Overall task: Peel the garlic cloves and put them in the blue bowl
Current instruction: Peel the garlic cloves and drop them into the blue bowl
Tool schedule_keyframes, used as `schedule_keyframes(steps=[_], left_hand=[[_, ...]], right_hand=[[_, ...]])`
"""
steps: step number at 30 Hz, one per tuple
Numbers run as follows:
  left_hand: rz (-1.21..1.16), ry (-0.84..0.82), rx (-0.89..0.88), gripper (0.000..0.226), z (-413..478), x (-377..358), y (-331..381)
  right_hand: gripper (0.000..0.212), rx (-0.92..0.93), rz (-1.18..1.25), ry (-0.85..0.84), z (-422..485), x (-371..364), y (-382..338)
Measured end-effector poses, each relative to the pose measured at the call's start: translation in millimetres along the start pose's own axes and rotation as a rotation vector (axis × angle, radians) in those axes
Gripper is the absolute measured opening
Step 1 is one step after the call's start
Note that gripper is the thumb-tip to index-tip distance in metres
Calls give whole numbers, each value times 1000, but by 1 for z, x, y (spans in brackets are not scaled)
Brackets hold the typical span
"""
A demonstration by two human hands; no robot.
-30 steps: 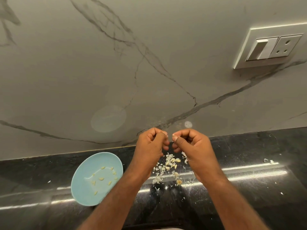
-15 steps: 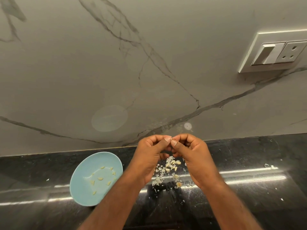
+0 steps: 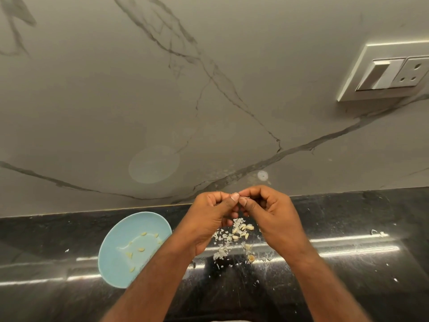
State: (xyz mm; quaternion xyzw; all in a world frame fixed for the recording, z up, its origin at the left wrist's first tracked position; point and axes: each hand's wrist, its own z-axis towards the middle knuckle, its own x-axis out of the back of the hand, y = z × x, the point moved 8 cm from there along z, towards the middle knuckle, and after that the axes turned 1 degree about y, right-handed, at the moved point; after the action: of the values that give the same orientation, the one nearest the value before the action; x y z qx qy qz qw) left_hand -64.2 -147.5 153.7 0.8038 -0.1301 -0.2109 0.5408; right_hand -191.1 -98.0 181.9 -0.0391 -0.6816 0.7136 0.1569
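My left hand and right hand pinch one garlic clove above the peel pile. The blue bowl sits left of them, and the counter runs wide to the right.

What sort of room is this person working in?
Probably a home kitchen: there is a polished black stone counter, a marble-look wall with a switch and socket plate, and garlic cloves and peels lying beside a blue bowl.
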Motion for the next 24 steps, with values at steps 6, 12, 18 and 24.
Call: schedule_keyframes(steps=[6,12,18,24], left_hand=[[35,25,-30,15,1,3,4],[203,106,-223,10,-1,4,19],[207,155,-364,14,-10,0,25],[85,270,-221,22,-1,11,-8]], right_hand=[[11,-50,60,-14,1,1,6],[8,-75,187,-9,0,0,6],[14,-144,451,14,0,-8,12],[11,-373,750,-21,-1,-34,28]])
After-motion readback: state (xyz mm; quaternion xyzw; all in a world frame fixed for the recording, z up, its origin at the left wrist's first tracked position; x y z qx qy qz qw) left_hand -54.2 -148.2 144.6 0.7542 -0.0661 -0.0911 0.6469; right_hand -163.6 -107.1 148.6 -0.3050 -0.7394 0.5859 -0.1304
